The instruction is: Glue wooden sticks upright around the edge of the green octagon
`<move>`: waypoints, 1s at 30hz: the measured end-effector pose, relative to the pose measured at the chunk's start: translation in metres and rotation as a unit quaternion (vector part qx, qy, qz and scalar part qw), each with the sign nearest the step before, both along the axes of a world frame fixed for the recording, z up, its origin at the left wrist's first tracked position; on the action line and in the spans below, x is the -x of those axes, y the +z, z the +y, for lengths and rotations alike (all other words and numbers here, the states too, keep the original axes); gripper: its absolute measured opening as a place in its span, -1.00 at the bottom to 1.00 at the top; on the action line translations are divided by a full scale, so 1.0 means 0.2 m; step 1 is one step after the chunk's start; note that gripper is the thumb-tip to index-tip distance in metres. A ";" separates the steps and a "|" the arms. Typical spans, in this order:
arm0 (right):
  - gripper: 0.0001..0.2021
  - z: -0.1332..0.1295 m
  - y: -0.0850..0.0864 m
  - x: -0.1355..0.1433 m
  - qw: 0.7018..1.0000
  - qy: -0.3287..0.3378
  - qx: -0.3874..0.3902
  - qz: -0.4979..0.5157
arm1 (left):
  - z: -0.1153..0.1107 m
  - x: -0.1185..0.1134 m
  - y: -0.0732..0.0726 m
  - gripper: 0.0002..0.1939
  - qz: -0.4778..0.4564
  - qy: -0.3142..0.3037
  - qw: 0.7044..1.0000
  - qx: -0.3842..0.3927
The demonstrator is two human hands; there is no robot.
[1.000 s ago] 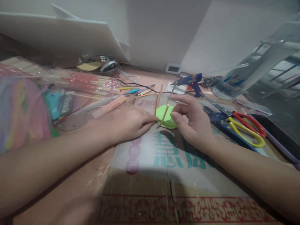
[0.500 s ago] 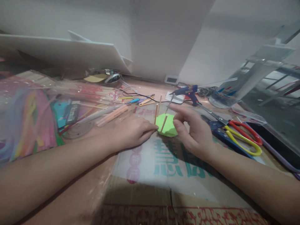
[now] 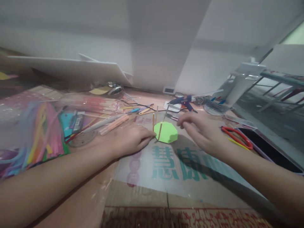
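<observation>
Your left hand (image 3: 134, 139) lies palm down on the bench (image 3: 87, 199), its fingers drawn together and their tips at the left edge of the green octagonal piece (image 3: 170, 132) (whether they pinch it or only press against it, you cannot tell from here). That piece lies flat on the printed sheet (image 3: 144, 169), toward the sheet's far edge, with four thin sticks (image 3: 160, 131) standing on it, the nearest one leaning a little. Your right hand (image 3: 201, 134) is just off the piece's right side, loosely curled, with nothing seen between thumb and index finger. Beyond it, toward the bench's far edge, you have the blue glue gun (image 3: 188, 104) (a small red light shows on it), a white card (image 3: 173, 105) and a small digital display (image 3: 169, 90). Past your right wrist are the red scissor handle (image 3: 237, 138) and a phone (image 3: 268, 147), with a clear container (image 3: 237, 91) farther back. To your left are pastel fuzzy strips (image 3: 45, 133), wrapped sticks (image 3: 95, 102) and a turquoise-tipped pen (image 3: 135, 110), with white boards (image 3: 78, 68) behind them.
</observation>
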State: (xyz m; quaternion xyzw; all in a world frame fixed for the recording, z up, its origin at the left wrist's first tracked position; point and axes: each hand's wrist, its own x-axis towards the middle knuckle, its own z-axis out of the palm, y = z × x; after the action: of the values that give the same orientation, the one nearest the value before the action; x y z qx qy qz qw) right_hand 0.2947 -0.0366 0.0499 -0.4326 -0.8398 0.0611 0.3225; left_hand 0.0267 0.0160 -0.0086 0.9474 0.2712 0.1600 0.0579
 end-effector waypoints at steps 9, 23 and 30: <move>-0.52 0.01 -0.27 -0.11 0.983 0.066 0.075 -0.154 | 0.01 0.00 -0.04 -0.66 -0.009 -0.013 0.999 -0.052; -0.63 -0.07 -0.27 -0.08 0.990 0.043 0.033 -0.130 | 0.02 0.00 -0.02 -0.68 -0.004 -0.013 1.000 -0.014; -0.91 -0.04 -0.27 -0.10 0.995 0.047 -0.074 -0.039 | 0.02 0.05 0.02 -0.72 -0.173 0.076 0.982 -0.025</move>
State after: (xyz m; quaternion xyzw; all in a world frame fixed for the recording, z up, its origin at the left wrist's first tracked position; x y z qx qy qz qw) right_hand 0.3145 -0.0452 -0.0035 -0.3697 -0.8732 -0.0026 0.3175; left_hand 0.0172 0.0194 -0.0050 0.8831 0.3243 0.3321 0.0677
